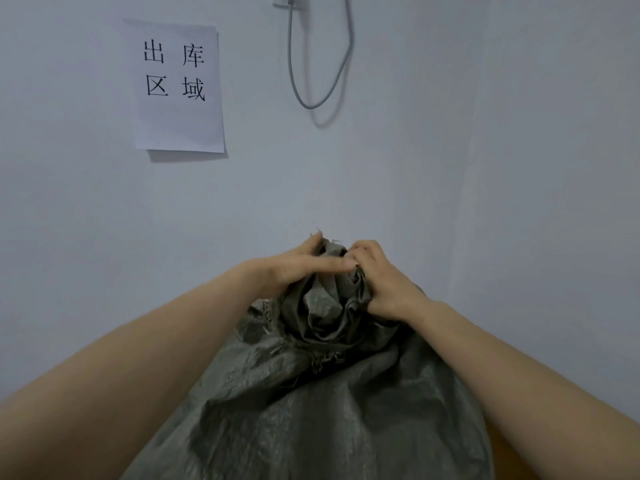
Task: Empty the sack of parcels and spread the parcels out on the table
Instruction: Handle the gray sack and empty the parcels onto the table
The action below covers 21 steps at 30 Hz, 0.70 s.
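Our left hand [291, 268] lies over the gathered neck of the grey-green woven sack [311, 403], fingers curled on the bunched, frayed fabric. The creased sack stands before us. Our right hand [384, 285] pinches the same bunch.

1. The sack [311, 393] under both hands is coarse woven plastic cloth, grey-green, crinkled, with a faint sheen and frayed threads at its bunched neck.
2. The wall [450, 168] beyond the hands is smooth, matt, pale grey paint.
3. The sign [178, 88], up and left of the left hand [284, 271], is thin white matt paper with black print.
4. The cable [311, 81] above the hands looks like smooth grey plastic.
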{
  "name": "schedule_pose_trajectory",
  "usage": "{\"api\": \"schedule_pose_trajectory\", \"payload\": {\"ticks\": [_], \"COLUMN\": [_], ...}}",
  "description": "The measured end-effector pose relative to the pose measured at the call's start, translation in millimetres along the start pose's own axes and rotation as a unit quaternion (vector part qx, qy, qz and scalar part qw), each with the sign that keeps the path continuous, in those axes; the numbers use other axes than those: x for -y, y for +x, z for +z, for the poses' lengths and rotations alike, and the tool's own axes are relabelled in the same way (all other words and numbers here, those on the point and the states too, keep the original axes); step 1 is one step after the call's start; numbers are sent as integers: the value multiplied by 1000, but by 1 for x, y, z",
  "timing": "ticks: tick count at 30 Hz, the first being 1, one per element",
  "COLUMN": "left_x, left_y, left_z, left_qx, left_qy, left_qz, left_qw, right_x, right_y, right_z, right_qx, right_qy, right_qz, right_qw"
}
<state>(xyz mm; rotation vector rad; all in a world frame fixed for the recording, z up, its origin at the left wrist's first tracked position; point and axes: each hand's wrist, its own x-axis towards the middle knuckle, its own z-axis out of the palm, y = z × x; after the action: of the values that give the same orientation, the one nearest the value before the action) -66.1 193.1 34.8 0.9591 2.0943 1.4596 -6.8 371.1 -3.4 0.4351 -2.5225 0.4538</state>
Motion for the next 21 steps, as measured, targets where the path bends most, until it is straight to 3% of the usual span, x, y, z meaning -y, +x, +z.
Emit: {"api": "schedule_pose_trajectory", "payload": {"ticks": [4,8,16,19,21], "left_x": [4,4,14,30,48], "left_y": [-9,-14,-23,-29,-33], "left_z": [3,4,-16,-40,-44], "left_qx": [25,4,-135,-85,-58], "left_qy": [146,146,111,192,299], "left_qz": [-17,15,33,-46,-89], "left_qw": [989,989,984,977,948], "right_x": [-4,4,11,-2,-5], "right_y": [9,18,26,22,21], "right_z": [4,12,27,26,27], "right_qx": [48,137,79,69,48], "right_qy": [-54,20,-101,-124,-114], "right_qz": [37,31,100,144,160], "right_qw": [997,990,987,979,979]}}
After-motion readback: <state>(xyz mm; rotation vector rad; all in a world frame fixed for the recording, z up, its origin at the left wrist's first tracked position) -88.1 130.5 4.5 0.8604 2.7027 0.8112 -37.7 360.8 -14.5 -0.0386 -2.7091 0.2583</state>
